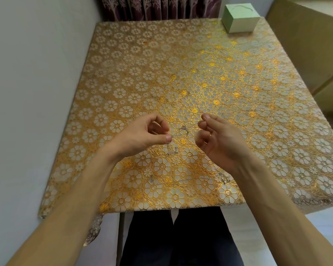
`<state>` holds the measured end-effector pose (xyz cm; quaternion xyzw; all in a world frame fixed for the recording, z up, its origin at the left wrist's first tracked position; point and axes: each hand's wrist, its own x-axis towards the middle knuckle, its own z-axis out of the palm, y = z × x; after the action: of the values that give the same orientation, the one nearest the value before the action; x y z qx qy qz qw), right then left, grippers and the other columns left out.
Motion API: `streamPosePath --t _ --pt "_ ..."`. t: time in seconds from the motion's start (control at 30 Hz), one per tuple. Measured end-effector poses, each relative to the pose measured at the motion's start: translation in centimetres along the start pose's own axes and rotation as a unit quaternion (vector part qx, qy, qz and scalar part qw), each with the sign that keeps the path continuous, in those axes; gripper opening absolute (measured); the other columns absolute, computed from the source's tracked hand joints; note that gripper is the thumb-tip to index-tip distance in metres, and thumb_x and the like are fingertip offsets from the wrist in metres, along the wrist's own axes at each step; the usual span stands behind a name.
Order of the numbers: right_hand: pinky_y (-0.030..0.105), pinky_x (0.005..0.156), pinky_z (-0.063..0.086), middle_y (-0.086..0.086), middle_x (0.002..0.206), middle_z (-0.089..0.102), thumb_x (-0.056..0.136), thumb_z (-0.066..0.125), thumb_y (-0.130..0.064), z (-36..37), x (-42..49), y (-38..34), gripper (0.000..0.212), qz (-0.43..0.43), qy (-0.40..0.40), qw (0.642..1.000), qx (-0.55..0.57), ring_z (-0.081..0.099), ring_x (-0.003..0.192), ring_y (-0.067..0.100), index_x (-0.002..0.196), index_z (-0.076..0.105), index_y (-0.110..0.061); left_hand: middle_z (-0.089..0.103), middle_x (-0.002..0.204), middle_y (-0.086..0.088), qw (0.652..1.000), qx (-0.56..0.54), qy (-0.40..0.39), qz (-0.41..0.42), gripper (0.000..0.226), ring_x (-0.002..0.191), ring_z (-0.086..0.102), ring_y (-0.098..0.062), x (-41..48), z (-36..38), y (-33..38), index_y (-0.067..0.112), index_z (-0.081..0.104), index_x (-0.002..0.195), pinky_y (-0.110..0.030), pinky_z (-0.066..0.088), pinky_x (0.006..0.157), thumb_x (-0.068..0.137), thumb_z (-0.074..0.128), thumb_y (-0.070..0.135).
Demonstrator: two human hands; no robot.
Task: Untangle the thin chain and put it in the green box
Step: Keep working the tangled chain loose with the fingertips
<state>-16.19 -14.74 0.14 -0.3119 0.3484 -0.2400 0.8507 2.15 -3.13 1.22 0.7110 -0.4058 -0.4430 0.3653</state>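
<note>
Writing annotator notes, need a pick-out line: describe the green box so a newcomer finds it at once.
Take the gold flower-patterned table and go to its far right corner, near the dark curtain. The green box stands there alone. It is the only plain, pale green block on that busy pattern, with a thin curved line across its top.

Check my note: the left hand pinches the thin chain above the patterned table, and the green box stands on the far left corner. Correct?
Not quite. The green box stands on the far right corner of the table, as the head view shows. The rest holds: the left hand pinches the thin chain above the table.
</note>
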Motion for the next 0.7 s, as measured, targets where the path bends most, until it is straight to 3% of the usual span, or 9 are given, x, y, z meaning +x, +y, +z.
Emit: streamPosePath --t 0.17,0.33,0.43,0.5,0.57,0.63,0.7 --pt "0.022 0.053 0.037 -0.005 0.074 0.053 0.103 0.053 -0.015 -0.3 0.0 0.1 0.004 0.01 -0.001 1.0 -0.024 0.03 0.045 0.006 0.099 0.054 -0.016 0.074 0.095 -0.005 1.0 0.011 0.012 0.007 0.017 0.083 0.069 -0.009 -0.2 -0.1 0.2 0.016 0.064 0.1 -0.019 0.052 0.078 0.087 0.075 0.013" --pt "0.024 0.065 0.049 -0.007 0.074 0.055 0.1 0.055 -0.017 -0.9 0.2 -0.1 0.005 0.021 -0.021 0.999 0.022 0.03 0.042 0.004 0.095 0.055 -0.017 0.074 0.098 -0.005 1.0 0.021 0.01 0.011 0.017 0.087 0.069 -0.008 -0.2 -0.5 -0.2 0.017 0.067 0.102 -0.019 0.055 0.081 0.088 0.075 0.013" --pt "0.017 0.052 0.044 -0.005 0.076 0.054 0.1 0.055 -0.017 -1.1 0.2 -0.4 0.005 0.023 -0.02 0.999 0.034 0.03 0.046 0.004 0.096 0.055 -0.016 0.073 0.101 -0.008 1.0 0.022 0.013 0.012 0.019 0.09 0.07 -0.013 -0.1 -0.7 -0.4 0.015 0.067 0.105 -0.018 0.055 0.08 0.088 0.075 0.014" --pt "0.013 0.042 0.026 -0.006 0.076 0.052 0.1 0.056 -0.02 -1.3 0.2 -0.5 0.005 0.022 -0.016 1.0 0.002 0.026 0.051 0.004 0.096 0.055 -0.017 0.073 0.103 -0.01 0.999 0.026 0.014 0.013 0.019 0.094 0.07 -0.017 -0.1 -0.9 -0.5 0.015 0.067 0.105 -0.02 0.056 0.08 0.088 0.076 0.014" --pt "0.015 0.042 0.018 -0.007 0.076 0.053 0.1 0.057 -0.021 -1.6 0.2 -0.5 0.004 0.015 -0.014 0.999 -0.026 0.024 0.052 0.005 0.097 0.056 -0.018 0.073 0.102 -0.008 0.999 0.037 0.014 0.015 0.018 0.09 0.07 -0.013 -0.1 -0.9 -0.4 0.016 0.068 0.105 -0.018 0.056 0.078 0.089 0.075 0.014" --pt "0.016 0.043 0.021 -0.007 0.077 0.054 0.1 0.057 -0.022 -1.9 0.3 -0.4 0.005 -0.002 -0.01 0.998 -0.06 0.025 0.05 0.005 0.1 0.058 -0.017 0.072 0.101 -0.004 0.999 0.043 0.015 0.018 0.017 0.084 0.068 -0.004 -0.1 -0.8 -0.3 0.018 0.069 0.106 -0.015 0.053 0.075 0.09 0.073 0.014" --pt "0.019 0.048 0.028 -0.006 0.078 0.058 0.101 0.058 -0.023 -2.4 0.4 -0.2 0.008 -0.048 0.022 0.985 -0.163 0.03 0.05 0.007 0.102 0.062 -0.016 0.071 0.099 0.0 0.999 0.035 0.019 0.02 0.016 0.083 0.066 -0.001 -0.1 -0.9 -0.2 0.021 0.07 0.106 -0.013 0.052 0.075 0.091 0.072 0.014"
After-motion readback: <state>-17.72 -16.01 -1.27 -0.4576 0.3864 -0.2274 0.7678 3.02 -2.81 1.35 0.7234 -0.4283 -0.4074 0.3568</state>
